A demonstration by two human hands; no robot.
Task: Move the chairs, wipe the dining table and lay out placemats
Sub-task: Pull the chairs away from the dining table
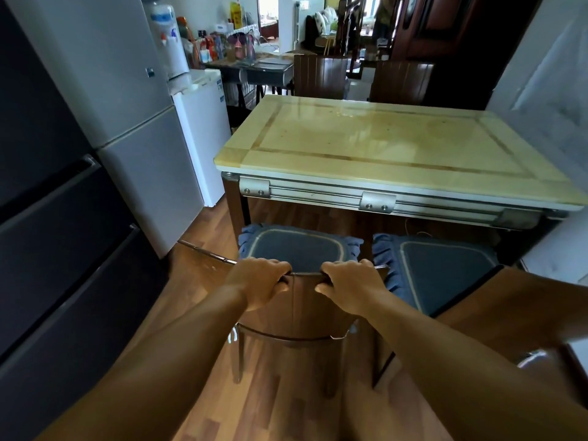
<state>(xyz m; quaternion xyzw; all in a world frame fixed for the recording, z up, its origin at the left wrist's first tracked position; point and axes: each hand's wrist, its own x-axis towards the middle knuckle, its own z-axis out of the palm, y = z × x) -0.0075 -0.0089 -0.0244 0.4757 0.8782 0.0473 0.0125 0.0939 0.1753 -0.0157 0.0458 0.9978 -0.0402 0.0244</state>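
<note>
Dark brown wood forms the curved back of the near chair, and its top rail is gripped by both hands: the left hand and the right hand are closed over the rail side by side, fingers curled over the far edge, thumbs on the near face. The chair is set at the near edge of the dining table, its blue seat cushion partly tucked beneath the tabletop. A second chair with a matching cushion stands just beside it on the right, and two more chair backs are seen at the far side. The tabletop appears bare, with no cloth or placemats in sight, so the task is judged to be at its opening step. For a clean move, the chair is best drawn straight back with an even pull from both hands, the rail kept level so that the legs are not twisted against the wooden floor, and enough clearance is to be kept from the neighbouring chair and from the grey fridge on the left.
</note>
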